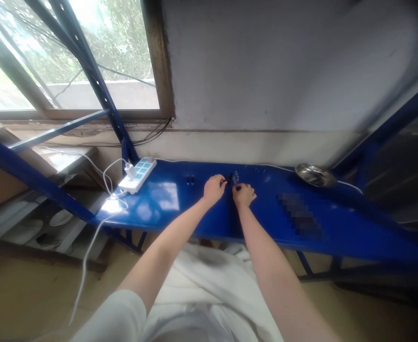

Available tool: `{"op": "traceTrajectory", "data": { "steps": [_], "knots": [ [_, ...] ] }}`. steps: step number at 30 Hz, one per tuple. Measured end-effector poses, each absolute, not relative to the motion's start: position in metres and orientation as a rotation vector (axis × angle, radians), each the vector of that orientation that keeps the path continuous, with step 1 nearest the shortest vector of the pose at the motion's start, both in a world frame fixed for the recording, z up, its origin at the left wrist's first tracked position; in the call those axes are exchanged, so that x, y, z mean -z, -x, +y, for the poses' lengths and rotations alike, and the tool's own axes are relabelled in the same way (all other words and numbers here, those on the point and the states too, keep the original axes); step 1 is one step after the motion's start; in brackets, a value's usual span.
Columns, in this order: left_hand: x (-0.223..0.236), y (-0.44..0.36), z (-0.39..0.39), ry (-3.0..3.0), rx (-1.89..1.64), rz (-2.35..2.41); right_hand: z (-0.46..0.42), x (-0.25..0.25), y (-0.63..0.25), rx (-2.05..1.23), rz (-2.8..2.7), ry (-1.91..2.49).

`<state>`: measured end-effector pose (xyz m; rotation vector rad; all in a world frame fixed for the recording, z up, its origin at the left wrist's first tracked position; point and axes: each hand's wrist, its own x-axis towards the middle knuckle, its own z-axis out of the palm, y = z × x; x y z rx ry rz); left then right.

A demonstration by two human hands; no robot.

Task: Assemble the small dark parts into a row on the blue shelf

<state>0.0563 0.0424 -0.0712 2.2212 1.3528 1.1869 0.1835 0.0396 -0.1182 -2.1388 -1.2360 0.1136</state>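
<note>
Over the middle of the blue table (201, 218), my left hand (214, 190) pinches a small dark piece (225, 181) between thumb and fingertips. Close beside it on the right, my right hand (245, 195) has its fingers curled together; what they hold, if anything, is too small to make out. Just beyond the right fingertips is a small cluster of clear, bluish pieces (235, 177). To the left of my left hand, two small dark cylinder-like pieces (190, 180) stand side by side on the table.
A white power strip (144, 170) with a plug and white cables lies at the table's left end. A shiny metal dish (315, 175) sits at the back right. Nearer lies a pixelated dark object (299, 213). Blue frame posts (94, 78) rise at the left, before a window.
</note>
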Motion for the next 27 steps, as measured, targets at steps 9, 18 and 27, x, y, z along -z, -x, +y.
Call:
{"op": "traceTrajectory", "data": {
  "steps": [9,18,27],
  "knots": [
    [0.060,-0.056,0.035,-2.206,-1.136,1.367,0.034,0.127,-0.181,0.195,-1.472,1.895],
    [0.063,-0.046,0.036,-2.275,-1.142,1.365,0.030,0.125,-0.179,0.260,-1.515,1.847],
    [0.064,-0.044,0.034,-2.309,-1.212,1.315,0.026,0.121,-0.177,0.295,-1.577,1.776]
  ]
}}
